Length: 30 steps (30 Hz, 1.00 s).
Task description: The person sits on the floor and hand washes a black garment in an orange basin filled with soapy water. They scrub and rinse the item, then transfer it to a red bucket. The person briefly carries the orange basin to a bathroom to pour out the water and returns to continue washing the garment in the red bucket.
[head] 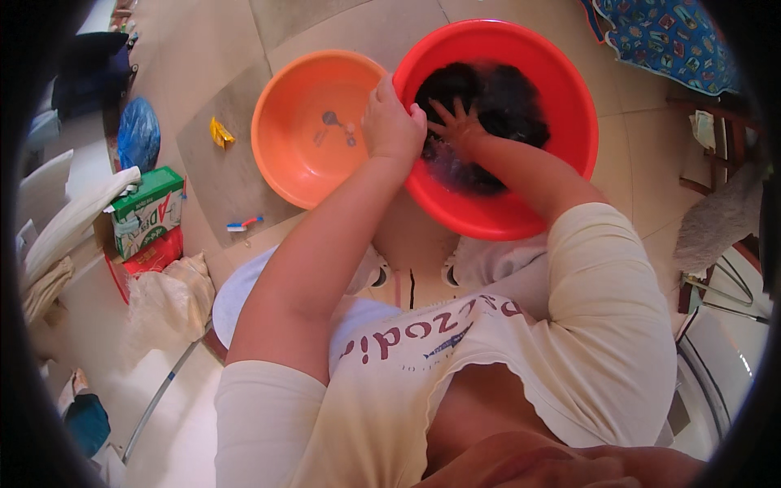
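Note:
A large red plastic basin [576, 140] sits on the floor before me, tilted slightly or simply curved by the lens; I cannot tell which. Inside it lies a soaked dark cloth or garment [515, 104] in water. My left hand [393, 119] grips the basin's left rim. My right hand [457, 128] presses on the dark cloth with its fingers spread, holding nothing. Left of the red basin, an orange plastic basin [293, 128] stands close against it, with a printed mark on its bottom.
A yellow wrapper [221, 133] and a blue-and-red scrubbing brush [244, 224] lie on the tiled floor at left. Beyond them are a blue plastic bag [139, 134] and a green-and-white carton [149, 210]. Patterned blue fabric [677, 46] hangs at upper right, near a wooden frame [714, 165].

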Tool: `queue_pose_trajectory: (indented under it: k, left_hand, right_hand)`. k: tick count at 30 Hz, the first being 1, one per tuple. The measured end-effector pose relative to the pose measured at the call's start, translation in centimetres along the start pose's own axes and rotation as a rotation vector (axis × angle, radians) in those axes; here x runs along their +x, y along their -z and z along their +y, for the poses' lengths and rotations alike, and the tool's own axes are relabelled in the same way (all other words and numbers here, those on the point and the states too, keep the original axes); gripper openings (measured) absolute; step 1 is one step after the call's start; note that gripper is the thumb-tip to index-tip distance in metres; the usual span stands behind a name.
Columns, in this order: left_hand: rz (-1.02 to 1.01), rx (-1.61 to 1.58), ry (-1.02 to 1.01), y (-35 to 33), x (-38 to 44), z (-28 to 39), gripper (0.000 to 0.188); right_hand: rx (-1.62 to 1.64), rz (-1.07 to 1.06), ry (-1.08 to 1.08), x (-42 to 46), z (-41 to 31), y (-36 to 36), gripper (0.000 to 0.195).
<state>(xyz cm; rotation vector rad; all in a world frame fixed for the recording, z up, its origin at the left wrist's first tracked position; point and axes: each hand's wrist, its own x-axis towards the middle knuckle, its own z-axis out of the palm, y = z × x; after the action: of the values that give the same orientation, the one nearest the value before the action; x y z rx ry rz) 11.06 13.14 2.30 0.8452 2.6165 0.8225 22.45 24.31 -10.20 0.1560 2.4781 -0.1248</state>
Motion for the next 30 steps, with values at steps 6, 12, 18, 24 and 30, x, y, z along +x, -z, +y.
queue_pose_trajectory:
  k: [6,12,18,24,30]
  left_hand:
    - [-0.034,0.007,0.057,0.8,-0.5,0.2,0.060]
    - [-0.043,0.075,0.074,0.4,0.1,0.5,0.058]
    - [-0.064,0.106,0.139,0.8,-0.1,1.0,0.057]
    - [0.004,0.094,0.101,0.4,-0.3,0.2,0.058]
    - [-0.022,0.055,0.065,0.4,0.0,0.4,0.058]
  right_hand:
    - [0.293,0.051,-0.083,5.6,0.1,-1.4,0.065]
    - [0.929,0.044,-0.069,6.5,6.2,-0.7,0.071]
    - [0.805,-0.007,-0.201,-5.8,9.0,7.3,0.079]
    - [-0.016,-0.186,0.067,-12.5,3.6,10.1,0.113]
    - [-0.257,-0.083,0.182,-5.6,1.7,5.4,0.115]
